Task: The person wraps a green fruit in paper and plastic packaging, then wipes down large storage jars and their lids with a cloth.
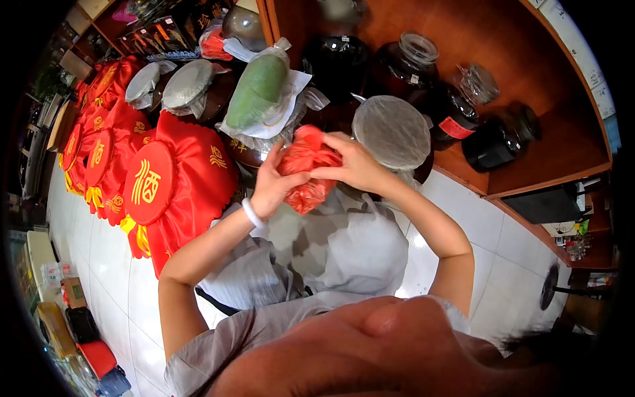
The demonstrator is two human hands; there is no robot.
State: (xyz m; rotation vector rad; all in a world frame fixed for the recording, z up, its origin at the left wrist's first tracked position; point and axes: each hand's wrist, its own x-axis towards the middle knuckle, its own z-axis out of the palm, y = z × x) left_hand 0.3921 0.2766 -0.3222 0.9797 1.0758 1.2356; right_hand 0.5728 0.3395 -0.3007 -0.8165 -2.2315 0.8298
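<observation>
Between my two hands is a red plastic bag, bunched up around something I cannot make out (307,169). My left hand (268,185), with a white band at the wrist, grips the bag's left side. On the right side, my right hand (350,162) holds it with thumb and fingers. Just beyond the bag, a green wrapped bundle in clear plastic (258,89) lies on a white sheet (291,99). Right of my right hand stands a jar with a plastic-covered round lid (391,132).
Jars draped in red cloth (151,182) stand at the left. Two more covered jars (188,86) are behind them. Dark glass jars (403,63) fill a wooden shelf (542,139) at the right. White floor tiles (106,284) show below; a black fan (549,288) is at the right.
</observation>
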